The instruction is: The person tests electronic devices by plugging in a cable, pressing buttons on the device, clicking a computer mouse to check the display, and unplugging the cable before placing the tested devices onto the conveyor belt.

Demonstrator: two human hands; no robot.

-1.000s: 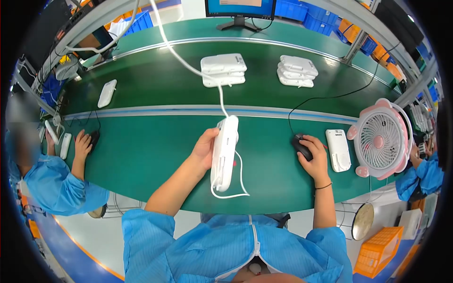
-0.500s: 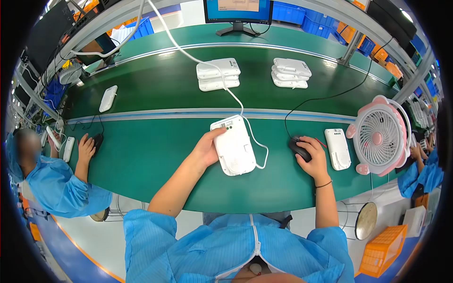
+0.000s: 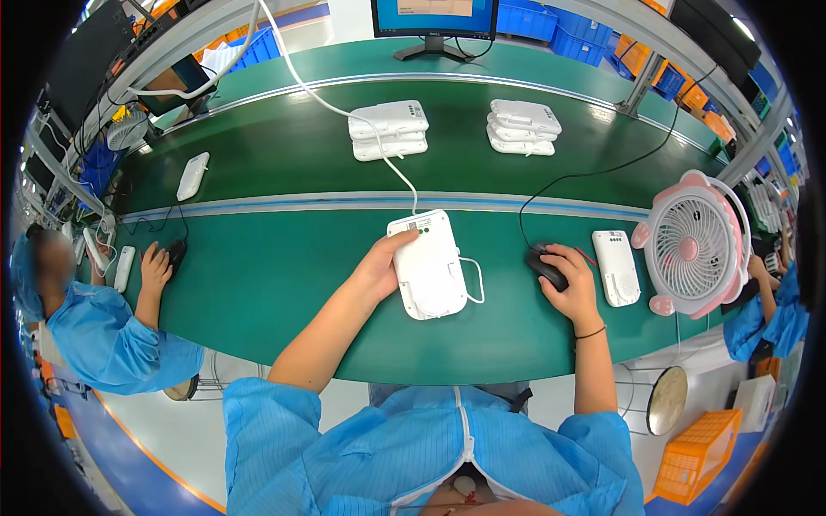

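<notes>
My left hand (image 3: 379,268) grips a white flat plastic device (image 3: 430,271) by its left edge, thumb on top near a small printed label and dark dots. A white cable (image 3: 383,142) hangs down from above and runs behind the device; a loop of it shows at the device's right side. My right hand (image 3: 572,279) is wrapped over a black computer mouse (image 3: 547,267) on the green table (image 3: 499,344). Just right of that hand lies another white device (image 3: 616,268), flat on the table.
Two stacks of white devices (image 3: 389,131) (image 3: 523,127) and a single device (image 3: 194,176) lie on the dark green strip (image 3: 292,155). A pink-and-white fan (image 3: 688,245) stands right, a monitor (image 3: 434,21) behind. A co-worker (image 3: 112,327) sits left, hand on a mouse.
The stacks and the single device on the dark strip have shifted slightly left. The hanging cable has swung left, and its loop beside the held device is smaller. Both my hands keep their holds.
</notes>
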